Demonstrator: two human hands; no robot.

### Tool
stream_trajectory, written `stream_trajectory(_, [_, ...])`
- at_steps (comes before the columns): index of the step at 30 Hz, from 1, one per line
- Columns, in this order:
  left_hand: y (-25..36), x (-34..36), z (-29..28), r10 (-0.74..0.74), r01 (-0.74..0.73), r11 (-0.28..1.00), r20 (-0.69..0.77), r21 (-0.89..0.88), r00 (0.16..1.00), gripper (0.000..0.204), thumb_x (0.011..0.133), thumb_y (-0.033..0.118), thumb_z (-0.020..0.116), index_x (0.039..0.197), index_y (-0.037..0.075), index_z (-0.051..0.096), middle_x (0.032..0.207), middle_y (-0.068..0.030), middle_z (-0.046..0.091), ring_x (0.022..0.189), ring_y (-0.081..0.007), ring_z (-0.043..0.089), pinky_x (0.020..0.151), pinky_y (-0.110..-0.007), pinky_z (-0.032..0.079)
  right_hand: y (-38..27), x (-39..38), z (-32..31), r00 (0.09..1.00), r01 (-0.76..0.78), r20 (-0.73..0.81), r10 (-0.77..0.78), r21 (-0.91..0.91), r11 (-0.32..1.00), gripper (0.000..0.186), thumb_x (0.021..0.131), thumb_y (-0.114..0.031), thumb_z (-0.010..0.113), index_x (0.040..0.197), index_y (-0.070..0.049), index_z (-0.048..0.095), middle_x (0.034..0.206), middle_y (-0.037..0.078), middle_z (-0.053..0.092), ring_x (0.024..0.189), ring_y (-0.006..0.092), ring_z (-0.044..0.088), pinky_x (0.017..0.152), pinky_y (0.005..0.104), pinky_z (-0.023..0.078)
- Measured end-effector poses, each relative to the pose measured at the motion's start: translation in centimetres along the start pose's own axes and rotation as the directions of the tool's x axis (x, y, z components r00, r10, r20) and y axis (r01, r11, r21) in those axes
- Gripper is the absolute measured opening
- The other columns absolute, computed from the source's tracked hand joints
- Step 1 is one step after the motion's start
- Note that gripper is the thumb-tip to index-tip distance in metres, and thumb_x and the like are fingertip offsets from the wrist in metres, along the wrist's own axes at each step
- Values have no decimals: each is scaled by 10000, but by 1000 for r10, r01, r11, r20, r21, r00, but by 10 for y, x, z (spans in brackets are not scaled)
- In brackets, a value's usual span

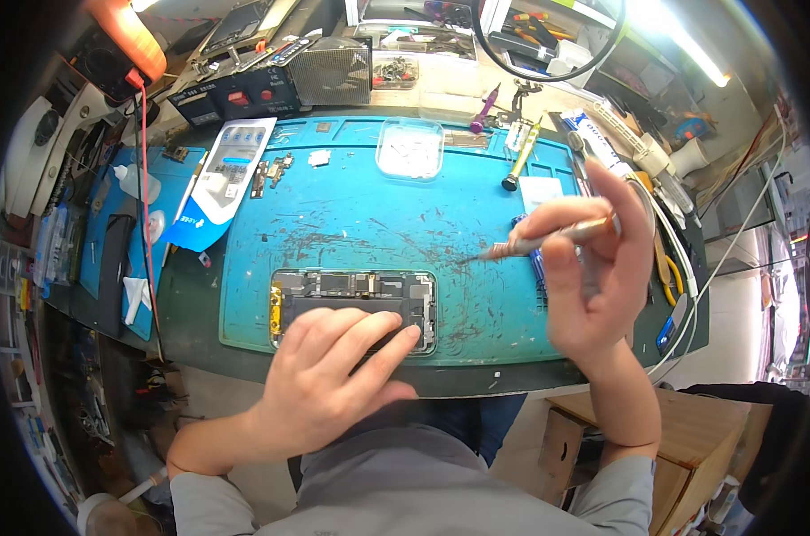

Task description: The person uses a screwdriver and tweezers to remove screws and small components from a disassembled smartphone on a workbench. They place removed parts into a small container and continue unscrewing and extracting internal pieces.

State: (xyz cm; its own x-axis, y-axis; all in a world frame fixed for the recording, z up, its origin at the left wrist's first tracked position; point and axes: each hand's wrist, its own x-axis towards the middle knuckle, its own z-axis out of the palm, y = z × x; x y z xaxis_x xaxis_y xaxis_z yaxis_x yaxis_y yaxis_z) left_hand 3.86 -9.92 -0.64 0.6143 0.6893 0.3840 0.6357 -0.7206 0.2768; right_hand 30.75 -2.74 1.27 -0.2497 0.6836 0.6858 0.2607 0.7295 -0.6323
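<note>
An opened smartphone (353,288) lies flat on the blue work mat (351,210), its inner parts and black battery showing. Over its near edge rests my left hand (338,366), fingers stretched out and touching the phone, not wrapped round it. Part of the phone is hidden beneath that hand. Raised above the mat's right side, my right hand (592,277) pinches a slim precision screwdriver (548,238) between thumb and fingers. Its thin tip points left, up and to the right of the phone, apart from it.
A clear plastic tray (409,150) with small parts sits at the mat's far side. Beyond the right hand are a yellow-green screwdriver (523,159) and a purple screwdriver (485,109). Yellow-handled pliers (668,279) lie at right. Small circuit boards (271,174) and a blue-white package (219,183) lie left.
</note>
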Motion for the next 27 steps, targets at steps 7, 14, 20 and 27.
stream_trajectory(7, [7, -3, 24, -18, 25, 987, -45, 158, 999, 533, 942, 515, 682, 1268, 96, 741, 1267, -57, 636, 1103, -235, 579, 988, -428, 454, 6, -10, 4, 978, 135, 164, -131, -11, 991, 480, 987, 55, 607, 1419, 168, 433, 1221, 285, 646, 811, 241, 737, 674, 332, 627])
stream_trajectory(14, [3, -14, 27, 83, -42, 974, -176, 225, 981, 373, 977, 483, 681, 1135, 167, 800, 1176, 3, 715, 1030, -184, 605, 948, -388, 459, 8, -9, 11, 965, 193, 165, -206, 88, 977, 538, 857, 171, 651, 1377, 165, 512, 1159, 267, 696, 743, 249, 746, 614, 339, 614])
stream_trajectory(20, [1, -14, 29, 95, -48, 974, -204, 223, 974, 301, 980, 434, 705, 1081, 169, 804, 1099, 10, 740, 978, -171, 628, 907, -362, 475, 5, -11, 17, 955, 219, 176, -239, 128, 967, 546, 836, 149, 665, 1367, 144, 536, 1010, 198, 721, 680, 244, 721, 573, 342, 578])
stream_trajectory(27, [-1, -17, 34, 145, -75, 974, -334, 214, 931, 220, 957, 341, 747, 997, 129, 796, 1013, 15, 723, 919, -147, 649, 860, -324, 502, 3, -13, 19, 960, 192, 180, -215, 137, 972, 490, 853, 117, 677, 1328, 150, 565, 869, 152, 722, 659, 238, 707, 577, 341, 577])
